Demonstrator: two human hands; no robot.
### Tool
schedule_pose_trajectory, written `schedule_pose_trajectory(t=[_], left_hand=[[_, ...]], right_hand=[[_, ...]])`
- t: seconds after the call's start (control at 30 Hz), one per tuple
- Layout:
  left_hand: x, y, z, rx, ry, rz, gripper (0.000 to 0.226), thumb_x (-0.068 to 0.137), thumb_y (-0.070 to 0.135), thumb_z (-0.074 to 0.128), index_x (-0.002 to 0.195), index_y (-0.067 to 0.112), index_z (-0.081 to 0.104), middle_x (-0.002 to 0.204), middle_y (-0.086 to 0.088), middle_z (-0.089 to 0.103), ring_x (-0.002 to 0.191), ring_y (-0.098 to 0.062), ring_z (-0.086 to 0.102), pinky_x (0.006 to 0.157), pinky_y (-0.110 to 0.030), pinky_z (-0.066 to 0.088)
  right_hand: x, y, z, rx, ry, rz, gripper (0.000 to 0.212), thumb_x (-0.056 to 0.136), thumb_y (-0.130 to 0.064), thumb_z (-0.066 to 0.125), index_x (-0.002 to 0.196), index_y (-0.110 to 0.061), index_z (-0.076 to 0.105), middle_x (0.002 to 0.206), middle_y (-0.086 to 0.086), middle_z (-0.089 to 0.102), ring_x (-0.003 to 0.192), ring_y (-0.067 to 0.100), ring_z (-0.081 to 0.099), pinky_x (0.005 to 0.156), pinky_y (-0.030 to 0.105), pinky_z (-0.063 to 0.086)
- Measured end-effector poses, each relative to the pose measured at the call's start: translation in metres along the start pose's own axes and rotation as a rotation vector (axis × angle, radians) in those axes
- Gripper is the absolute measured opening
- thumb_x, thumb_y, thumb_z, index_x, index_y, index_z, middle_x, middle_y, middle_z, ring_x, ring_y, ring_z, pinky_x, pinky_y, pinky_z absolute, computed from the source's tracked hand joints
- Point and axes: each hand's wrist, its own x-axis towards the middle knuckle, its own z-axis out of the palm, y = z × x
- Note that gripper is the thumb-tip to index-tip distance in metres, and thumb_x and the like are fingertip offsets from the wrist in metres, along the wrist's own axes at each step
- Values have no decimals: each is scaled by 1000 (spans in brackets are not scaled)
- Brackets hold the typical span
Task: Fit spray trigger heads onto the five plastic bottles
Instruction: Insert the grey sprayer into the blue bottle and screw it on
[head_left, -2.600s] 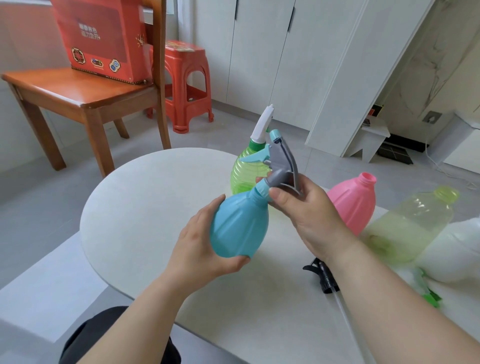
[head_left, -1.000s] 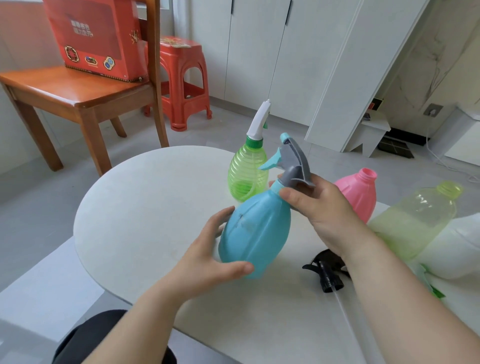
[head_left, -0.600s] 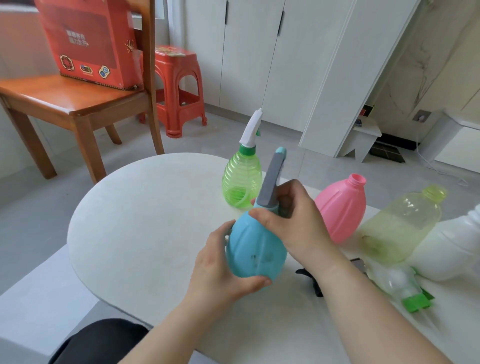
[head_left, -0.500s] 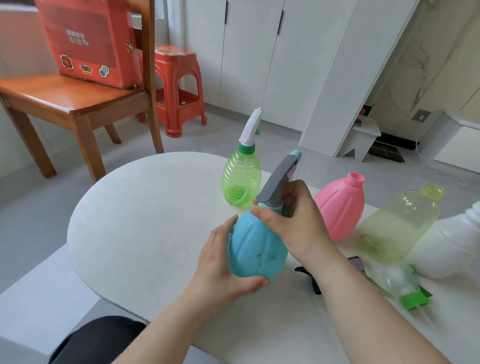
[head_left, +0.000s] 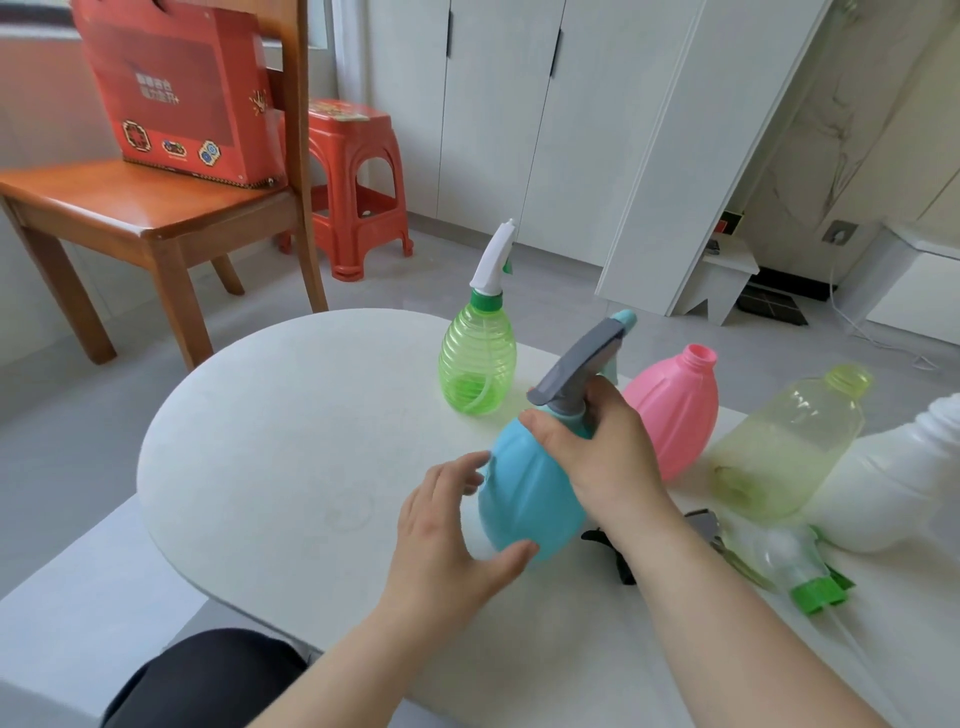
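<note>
A blue bottle (head_left: 524, 499) with a grey trigger head (head_left: 582, 364) is tilted over the white table (head_left: 291, 431). My right hand (head_left: 602, 441) grips its neck and collar. My left hand (head_left: 447, 525) cups the lower body, fingers spread, thumb under it. Behind stands a green ribbed bottle (head_left: 478, 364) with a white trigger head (head_left: 493, 257). A pink bottle (head_left: 675, 410), a pale yellow bottle (head_left: 784, 441) and a white bottle (head_left: 904, 483) have open necks. A black trigger head (head_left: 613, 551) and a clear-and-green one (head_left: 800, 571) lie on the table.
A wooden chair (head_left: 145, 202) holding a red box (head_left: 182, 88) stands left behind the table, with a red plastic stool (head_left: 353, 182) beyond it. White cabinets (head_left: 519, 114) line the back. My dark-clad knee (head_left: 208, 675) shows under the table's near edge.
My right hand has turned the grey head, so its nozzle now points up and to the right. My left hand's fingers have loosened on the blue bottle's body. The view has shifted slightly.
</note>
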Motion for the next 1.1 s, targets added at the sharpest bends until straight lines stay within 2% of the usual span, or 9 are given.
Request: schedule_pose_trajectory(t=[0.13,0.23,0.37,0.5,0.63,0.77,0.9,1.0,1.1], left_hand=[[20,-8,-23,-133,-193,-88,74,55,31,75,107,53,28,116,27,40,110,17,36,84,6,25],[38,-10,-31,-118,-454,-119,86,51,33,72,117,52,20,132,23,32,123,7,30,96,-6,22],[51,-2,-27,-172,-599,-141,92,46,31,74,123,47,27,130,15,43,116,7,41,92,-8,36],[33,7,-1,-81,-244,-175,84,36,46,73,110,48,34,107,17,51,100,-3,52,83,-20,43],[8,11,23,41,45,-91,77,52,31,81,114,41,35,94,26,40,86,4,49,82,-26,37],[14,2,3,-103,-20,-84,73,46,38,75,102,52,30,108,27,39,101,11,41,84,-12,35],[37,-1,-21,-207,-486,-62,95,48,36,76,122,52,20,129,34,30,122,12,33,92,-6,31],[43,2,-21,-253,-545,-69,87,50,27,78,117,53,29,125,22,44,111,16,42,83,-3,39],[35,3,-5,-188,-304,-125,85,46,34,79,114,49,32,117,18,48,105,6,48,82,-10,42]], right_hand=[[2,0,-11,105,-192,77,14,77,-18,64,84,-28,57,95,-11,64,91,1,59,83,18,45],[4,0,-22,280,-395,124,19,75,-15,64,89,-27,63,104,-14,63,90,-11,58,80,6,45],[7,1,-25,325,-497,165,25,64,-22,72,88,-28,65,105,-9,62,97,1,57,90,18,44],[3,1,-10,199,-179,109,11,72,-19,68,78,-27,64,80,-17,64,71,-8,57,66,4,43],[-2,2,3,64,170,27,15,72,-22,67,68,-24,53,69,-13,60,66,-8,54,60,4,38],[2,3,-18,154,-159,121,12,74,-18,66,86,-21,63,95,-6,68,90,6,61,84,26,47],[3,-1,-28,311,-508,103,22,76,-5,63,83,-25,66,93,-17,70,92,-5,61,75,8,47],[7,0,-27,321,-499,129,20,77,-7,63,83,-26,66,96,-14,69,91,-2,62,76,8,48],[8,2,-18,248,-307,130,11,73,-18,67,80,-26,66,84,-15,66,78,-2,60,71,8,46]])
